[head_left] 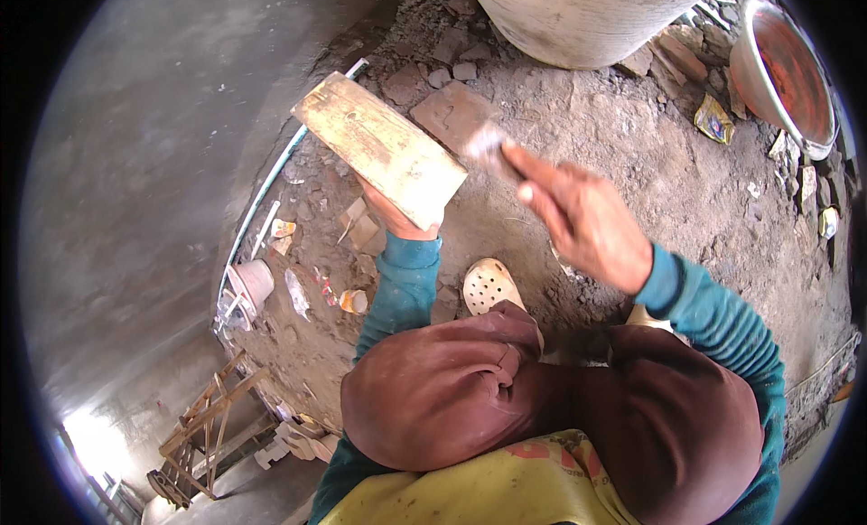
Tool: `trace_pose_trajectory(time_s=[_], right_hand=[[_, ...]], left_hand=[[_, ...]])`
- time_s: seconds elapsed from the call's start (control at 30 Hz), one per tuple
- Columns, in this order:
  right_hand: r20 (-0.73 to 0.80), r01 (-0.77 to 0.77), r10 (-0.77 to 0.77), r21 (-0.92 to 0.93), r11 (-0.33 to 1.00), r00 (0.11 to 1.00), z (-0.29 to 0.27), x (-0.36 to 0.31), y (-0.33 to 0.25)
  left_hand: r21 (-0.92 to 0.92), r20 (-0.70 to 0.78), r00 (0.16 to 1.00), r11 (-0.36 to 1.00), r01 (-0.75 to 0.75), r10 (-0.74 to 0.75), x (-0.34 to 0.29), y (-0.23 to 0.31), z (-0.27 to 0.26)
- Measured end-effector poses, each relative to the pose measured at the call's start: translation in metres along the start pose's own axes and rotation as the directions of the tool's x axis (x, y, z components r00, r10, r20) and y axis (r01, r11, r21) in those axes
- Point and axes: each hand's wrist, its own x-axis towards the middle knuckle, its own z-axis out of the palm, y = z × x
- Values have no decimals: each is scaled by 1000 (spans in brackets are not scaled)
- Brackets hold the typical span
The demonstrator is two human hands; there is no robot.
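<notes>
From the head view, the left hand grips a flat, pale yellowish wooden board from below, holding it tilted up above the rubble-strewn dirt floor, probably so its face is free to work on. The right hand is closed around a small blurred grey tool, just beside the board's near end.

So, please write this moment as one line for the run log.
left hand: holds wooden board from below | right hand: raised, blurred tool, kind unclear | under: dirt ground, brick pieces
</notes>
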Motion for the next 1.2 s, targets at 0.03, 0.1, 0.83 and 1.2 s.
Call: trace_pose_trajectory(time_s=[0.03, 0.1, 0.83, 1.2], right_hand=[[83, -85, 86, -15, 996, 993, -1, -9, -11], [103, -94, 94, -9, 996, 990, 4, -21, -19], [153, -101, 93, 49, 994, 984, 5, -8, -24], [61, -3, 1, 24, 1000, 998, -2, 5, -25]], left_hand=[[54, -10, 999, 998, -31, 31, 3, 4, -5], [243, -3, 982, 953, -182, 188, 0, 5, -3], [390, 72, 964, 882, -265, 257, -5, 17, -5], [111, 138, 953, 952, -286, 271, -9, -4, -2]])
